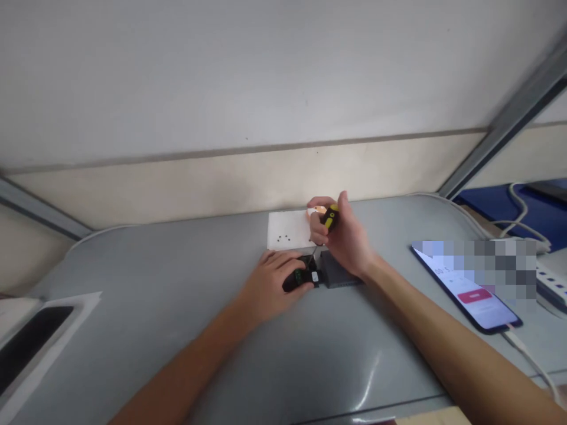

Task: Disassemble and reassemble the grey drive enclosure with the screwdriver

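Observation:
My right hand (343, 236) is closed round the black and yellow handle of a screwdriver (330, 218). Its thin shaft slants down to a small black device (310, 264) with a green circuit part and a white label. Over the left side of that device lies my left hand (279, 277), fingers curled round it and holding it against the table. Beside the device, partly under my right wrist, is a flat dark grey case (339, 273). Just behind, several tiny dark screws (283, 238) lie on a white paper sheet (287, 223). An orange and white object (315, 211) is partly hidden by my right fingers.
On the right a lit phone (465, 289) lies with a white cable (527, 351) plugged in, near a white power strip (553, 283). A dark flat object (33, 342) rests on white paper at the left. A pale wall (221, 183) bounds the grey table (177, 265) behind.

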Motion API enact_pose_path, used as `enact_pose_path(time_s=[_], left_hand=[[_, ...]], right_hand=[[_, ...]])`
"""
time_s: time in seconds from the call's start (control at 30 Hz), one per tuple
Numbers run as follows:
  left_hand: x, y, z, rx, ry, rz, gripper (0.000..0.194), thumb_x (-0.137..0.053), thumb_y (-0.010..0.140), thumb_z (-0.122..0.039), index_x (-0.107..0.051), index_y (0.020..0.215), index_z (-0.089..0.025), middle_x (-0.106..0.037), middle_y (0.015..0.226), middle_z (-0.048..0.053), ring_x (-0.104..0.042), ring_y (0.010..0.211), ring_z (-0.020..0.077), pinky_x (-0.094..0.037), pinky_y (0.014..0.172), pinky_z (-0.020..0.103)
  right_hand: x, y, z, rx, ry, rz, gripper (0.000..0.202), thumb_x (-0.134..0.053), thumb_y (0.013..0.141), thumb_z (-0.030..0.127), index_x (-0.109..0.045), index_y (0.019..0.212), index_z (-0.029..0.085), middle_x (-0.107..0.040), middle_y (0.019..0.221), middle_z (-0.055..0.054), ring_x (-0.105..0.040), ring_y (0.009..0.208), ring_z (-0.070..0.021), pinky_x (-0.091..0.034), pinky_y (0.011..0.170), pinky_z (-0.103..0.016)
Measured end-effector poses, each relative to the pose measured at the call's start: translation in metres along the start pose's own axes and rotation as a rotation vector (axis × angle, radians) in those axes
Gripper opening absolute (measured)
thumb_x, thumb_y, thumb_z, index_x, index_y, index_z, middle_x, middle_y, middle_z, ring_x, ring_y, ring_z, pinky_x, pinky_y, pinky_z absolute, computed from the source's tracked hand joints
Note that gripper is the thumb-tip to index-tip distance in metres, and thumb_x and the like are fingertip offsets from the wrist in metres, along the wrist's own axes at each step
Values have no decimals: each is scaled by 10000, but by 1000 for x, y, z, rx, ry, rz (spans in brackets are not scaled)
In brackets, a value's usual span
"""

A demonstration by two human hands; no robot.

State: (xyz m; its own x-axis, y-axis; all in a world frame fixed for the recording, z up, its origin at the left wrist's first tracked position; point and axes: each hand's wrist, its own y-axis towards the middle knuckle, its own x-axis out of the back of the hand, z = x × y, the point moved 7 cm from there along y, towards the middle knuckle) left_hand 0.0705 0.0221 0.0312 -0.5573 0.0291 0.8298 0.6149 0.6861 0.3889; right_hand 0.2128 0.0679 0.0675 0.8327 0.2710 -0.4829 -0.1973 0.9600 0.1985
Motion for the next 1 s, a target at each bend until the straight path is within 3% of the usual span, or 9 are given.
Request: enact_pose_path(time_s=[0.1,0.2,0.33,0.4,0.5,0.63,0.73,0.87,1.0], left_hand=[[1,0,0,-5,4,-22,178,-726,937,-353,-685,1068,-240,-724,1313,56,-682,1176,245,-455,1071,455],[0,-1,0,-1,2,-17,175,-726,934,-352,-690,1066,-242,-721,1316,52,-675,1186,245,-453,1083,459],[0,-1,0,12,-6,2,183,-726,931,-352,-694,1077,-246,-718,1319,52,-673,1178,248,-458,1080,462],[0,-1,0,14,-2,9,187,-730,929,-351,-693,1081,-249,-716,1322,51,-674,1173,249,-456,1085,462],[0,-1,0,10,2,2,197,-740,926,-355,-690,1087,-254,-714,1327,45,-672,1182,250,-455,1081,453],[0,0,-1,1,9,-3,194,-739,928,-344,-674,1080,-242,-715,1322,44,-675,1166,246,-448,1067,451],[0,0,-1,8,2,3,181,-744,920,-338,-662,1046,-237,-726,1291,37,-679,1149,244,-446,1064,451],[0,0,0,11,-10,10,166,-740,920,-342,-662,1025,-239,-728,1281,41,-680,1147,244,-452,1060,447],[0,1,-1,-13,-7,-2,181,-731,929,-338,-673,1072,-245,-722,1304,47,-681,1159,244,-451,1058,451]], right_hand=[[-3,-2,2,-20,31,33,369,-649,930,605,-633,956,237,-489,799,9,-460,652,-120,-396,612,-297],[-1,-4,7,32,-2,-9,402,-768,875,527,-501,802,235,-491,829,18,-518,720,-120,-421,664,-288],[2,-4,7,57,-62,-89,542,-767,848,603,-356,781,255,-320,650,81,-293,520,-91,-282,506,-262],[2,-4,9,73,-91,-101,525,-674,880,684,-390,776,255,-272,632,81,-222,505,-92,-235,478,-267],[0,-3,9,37,-43,-62,423,-566,948,668,-577,879,251,-384,691,35,-349,545,-115,-333,513,-292],[1,-3,8,24,38,-46,303,-727,891,497,-604,833,227,-538,885,-17,-543,737,-140,-455,659,-306],[2,-4,4,11,31,-56,457,-788,855,527,-456,753,229,-505,780,25,-463,605,-97,-368,556,-269],[-1,-4,4,25,-22,-43,527,-672,879,689,-424,745,244,-261,608,78,-222,498,-92,-239,482,-268],[-6,-4,2,-27,78,25,395,-607,946,632,-644,950,239,-451,723,21,-426,599,-116,-396,583,-292]])
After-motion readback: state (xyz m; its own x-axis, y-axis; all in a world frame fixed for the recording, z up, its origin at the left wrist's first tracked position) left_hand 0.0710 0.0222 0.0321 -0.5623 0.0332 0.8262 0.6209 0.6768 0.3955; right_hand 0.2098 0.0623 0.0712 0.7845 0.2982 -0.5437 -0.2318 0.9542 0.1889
